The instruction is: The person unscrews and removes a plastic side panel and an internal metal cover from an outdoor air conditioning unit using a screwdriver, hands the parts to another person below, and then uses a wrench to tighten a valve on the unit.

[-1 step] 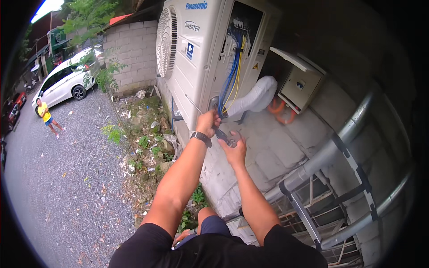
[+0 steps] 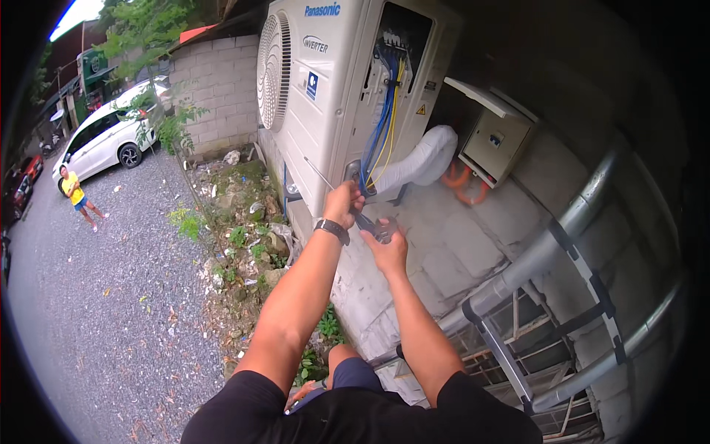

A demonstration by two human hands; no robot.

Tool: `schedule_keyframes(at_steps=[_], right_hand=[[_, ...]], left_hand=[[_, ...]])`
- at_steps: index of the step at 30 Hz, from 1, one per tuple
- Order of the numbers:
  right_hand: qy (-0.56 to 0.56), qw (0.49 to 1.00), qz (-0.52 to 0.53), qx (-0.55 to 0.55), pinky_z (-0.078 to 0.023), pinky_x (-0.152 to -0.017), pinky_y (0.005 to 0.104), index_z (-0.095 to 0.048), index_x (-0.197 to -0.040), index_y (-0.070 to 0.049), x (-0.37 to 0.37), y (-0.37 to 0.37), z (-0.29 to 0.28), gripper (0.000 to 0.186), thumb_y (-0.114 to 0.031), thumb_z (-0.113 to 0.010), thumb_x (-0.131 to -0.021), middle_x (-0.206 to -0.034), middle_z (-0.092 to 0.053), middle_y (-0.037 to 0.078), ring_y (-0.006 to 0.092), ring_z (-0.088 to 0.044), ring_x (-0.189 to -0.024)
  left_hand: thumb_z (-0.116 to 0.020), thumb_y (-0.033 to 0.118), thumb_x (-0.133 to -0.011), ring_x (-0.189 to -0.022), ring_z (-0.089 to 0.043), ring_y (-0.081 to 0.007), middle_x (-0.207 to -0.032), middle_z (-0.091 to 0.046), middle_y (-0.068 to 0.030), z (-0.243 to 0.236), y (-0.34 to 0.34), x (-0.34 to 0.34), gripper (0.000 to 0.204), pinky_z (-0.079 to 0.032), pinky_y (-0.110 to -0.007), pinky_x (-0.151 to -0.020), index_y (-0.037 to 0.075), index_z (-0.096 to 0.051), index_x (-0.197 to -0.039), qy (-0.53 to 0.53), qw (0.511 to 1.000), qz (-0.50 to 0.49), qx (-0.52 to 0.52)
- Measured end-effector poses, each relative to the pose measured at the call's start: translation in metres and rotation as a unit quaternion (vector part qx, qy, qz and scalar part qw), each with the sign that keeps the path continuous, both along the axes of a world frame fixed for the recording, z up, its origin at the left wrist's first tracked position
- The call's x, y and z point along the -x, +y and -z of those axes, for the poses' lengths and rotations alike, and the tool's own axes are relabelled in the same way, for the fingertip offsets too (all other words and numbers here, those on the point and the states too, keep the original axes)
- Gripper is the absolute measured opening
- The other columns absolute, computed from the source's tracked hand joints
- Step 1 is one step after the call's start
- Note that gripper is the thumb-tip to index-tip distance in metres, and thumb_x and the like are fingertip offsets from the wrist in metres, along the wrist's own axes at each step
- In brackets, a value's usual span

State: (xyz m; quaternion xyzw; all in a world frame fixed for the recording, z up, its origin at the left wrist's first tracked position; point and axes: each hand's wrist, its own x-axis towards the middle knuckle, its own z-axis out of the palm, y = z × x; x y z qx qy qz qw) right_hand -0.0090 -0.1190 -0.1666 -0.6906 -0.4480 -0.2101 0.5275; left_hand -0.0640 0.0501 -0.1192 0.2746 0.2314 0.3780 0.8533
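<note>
My left hand (image 2: 342,205) is closed at the lower corner of a white outdoor air-conditioner unit (image 2: 314,118). A thin metal shaft, which looks like a screwdriver (image 2: 318,172), sticks out of it up and to the left. Its fingertips are beside the lower ends of the blue and yellow wires (image 2: 386,133), which hang from the unit's opened terminal bay (image 2: 399,33). Just below and to the right, my right hand (image 2: 390,250) is wrapped round dark-handled pliers (image 2: 382,231). Their jaws point toward my left fingers, which partly hide what lies between.
A white-wrapped pipe (image 2: 421,164) bends out beside the wires. An open breaker box (image 2: 499,140) with orange conduit (image 2: 467,189) is on the right. A metal ladder (image 2: 510,285) stands at lower right. On the gravel (image 2: 133,259) are a white car (image 2: 111,133) and a person in yellow (image 2: 74,189).
</note>
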Motion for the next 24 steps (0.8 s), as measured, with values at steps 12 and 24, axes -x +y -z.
schedule_keyframes(at_steps=[12,24], right_hand=[[0.080,0.992,-0.071,0.060,-0.051,-0.065,0.0283,-0.072,-0.105,-0.001,-0.020,-0.142,-0.128,0.040,-0.025,-0.088,-0.078,-0.077,-0.069,0.006,0.0106,-0.062,-0.068],[-0.121,0.943,0.294,0.093,-0.054,-0.080,0.0451,-0.073,-0.098,0.000,-0.312,-0.128,-0.419,0.060,-0.058,-0.077,-0.081,-0.095,-0.074,0.022,0.0368,-0.073,-0.094]], left_hand=[[-0.064,0.089,-0.069,-0.107,-0.062,-0.0227,-0.106,-0.064,-0.0056,-0.015,-0.037,0.042,0.097,-0.050,-0.045,-0.094,0.002,-0.059,-0.111,-0.135,0.969,0.182,-0.101],[-0.083,0.042,-0.085,-0.069,-0.063,-0.0139,-0.079,-0.064,0.0002,-0.006,-0.025,-0.013,0.037,-0.056,-0.022,-0.060,0.010,-0.065,-0.090,-0.083,0.994,0.060,0.024]])
